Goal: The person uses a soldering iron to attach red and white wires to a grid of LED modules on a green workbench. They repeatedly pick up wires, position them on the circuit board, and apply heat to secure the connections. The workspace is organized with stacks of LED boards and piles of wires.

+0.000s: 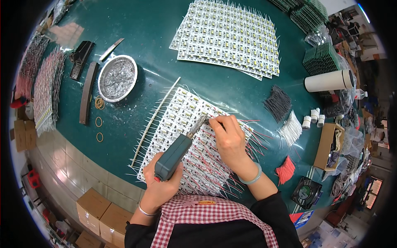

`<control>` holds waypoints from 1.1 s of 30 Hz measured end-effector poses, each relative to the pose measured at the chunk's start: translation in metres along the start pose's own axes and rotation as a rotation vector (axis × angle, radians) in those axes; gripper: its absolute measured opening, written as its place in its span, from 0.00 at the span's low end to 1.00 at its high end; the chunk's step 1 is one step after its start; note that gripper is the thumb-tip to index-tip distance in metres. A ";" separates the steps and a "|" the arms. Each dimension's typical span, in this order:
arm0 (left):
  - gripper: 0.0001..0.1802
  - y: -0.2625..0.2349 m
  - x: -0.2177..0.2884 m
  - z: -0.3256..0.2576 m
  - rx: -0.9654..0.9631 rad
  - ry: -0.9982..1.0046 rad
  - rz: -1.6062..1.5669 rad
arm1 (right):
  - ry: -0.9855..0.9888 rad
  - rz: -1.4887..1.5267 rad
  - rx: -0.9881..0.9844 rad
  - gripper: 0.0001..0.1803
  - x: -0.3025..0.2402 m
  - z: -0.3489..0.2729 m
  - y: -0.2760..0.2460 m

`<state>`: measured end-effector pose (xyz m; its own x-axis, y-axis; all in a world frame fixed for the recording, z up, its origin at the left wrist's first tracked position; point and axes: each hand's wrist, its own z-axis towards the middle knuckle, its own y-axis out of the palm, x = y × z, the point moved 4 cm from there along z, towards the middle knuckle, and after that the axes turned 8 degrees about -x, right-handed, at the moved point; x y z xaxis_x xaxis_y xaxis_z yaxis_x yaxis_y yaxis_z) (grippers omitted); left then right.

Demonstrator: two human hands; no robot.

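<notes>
My left hand [162, 188] is closed round the dark green body of a soldering gun [173, 158]. Its metal tip points up and right, over a panel of small circuit boards [168, 124] lying tilted on the green table. Beside that tip, the thumb and forefinger of my right hand [230, 140] are pinched together just above the panel; what lies between them is too small to make out. Red and white wires [206, 167] spread from the panel's lower and right parts. Along its left side runs a thin pale strip [155, 116] with short wire ends.
At the back lie stacked board panels [227, 39]. On the left are a white-rimmed bowl [113, 98] of silvery scraps, a brown bar [87, 94] and rubber bands [99, 103]. Right are black wires [277, 102], white wires [291, 129], red wires [285, 170] and a fan [307, 193].
</notes>
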<state>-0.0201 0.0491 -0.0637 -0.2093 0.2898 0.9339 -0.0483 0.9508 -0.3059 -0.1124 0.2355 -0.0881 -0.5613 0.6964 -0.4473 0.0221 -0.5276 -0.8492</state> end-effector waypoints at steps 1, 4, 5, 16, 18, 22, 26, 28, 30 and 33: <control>0.07 0.000 -0.002 0.000 -0.005 0.002 0.005 | 0.000 -0.002 -0.002 0.18 0.000 0.000 0.000; 0.07 -0.003 -0.003 -0.002 -0.018 0.001 0.044 | -0.004 -0.003 -0.009 0.18 -0.001 0.001 0.000; 0.07 -0.003 -0.003 -0.002 -0.026 0.001 0.059 | -0.004 -0.003 -0.009 0.18 -0.001 0.001 0.000; 0.08 -0.003 0.003 0.000 -0.009 0.025 0.036 | -0.002 -0.010 -0.006 0.17 -0.001 0.002 -0.001; 0.07 -0.002 0.002 0.001 -0.018 0.029 0.043 | 0.003 -0.013 -0.009 0.17 0.000 0.001 -0.001; 0.06 -0.002 0.000 0.000 -0.017 0.018 0.042 | 0.002 -0.027 -0.041 0.17 -0.003 0.004 -0.003; 0.06 -0.001 0.000 0.000 -0.005 0.048 0.084 | -0.004 -0.053 -0.072 0.17 -0.004 0.007 -0.005; 0.06 -0.002 -0.005 0.000 -0.037 0.024 0.070 | -0.006 -0.068 -0.097 0.16 -0.006 0.010 -0.007; 0.07 -0.002 -0.006 0.000 -0.044 0.021 0.040 | -0.008 -0.092 -0.122 0.15 -0.007 0.011 -0.008; 0.08 -0.005 0.003 0.001 -0.007 0.049 -0.007 | -0.010 -0.112 -0.151 0.15 -0.007 0.012 -0.008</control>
<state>-0.0219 0.0447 -0.0597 -0.1608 0.2883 0.9440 -0.0430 0.9534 -0.2985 -0.1190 0.2291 -0.0748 -0.5756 0.7413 -0.3452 0.0822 -0.3675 -0.9264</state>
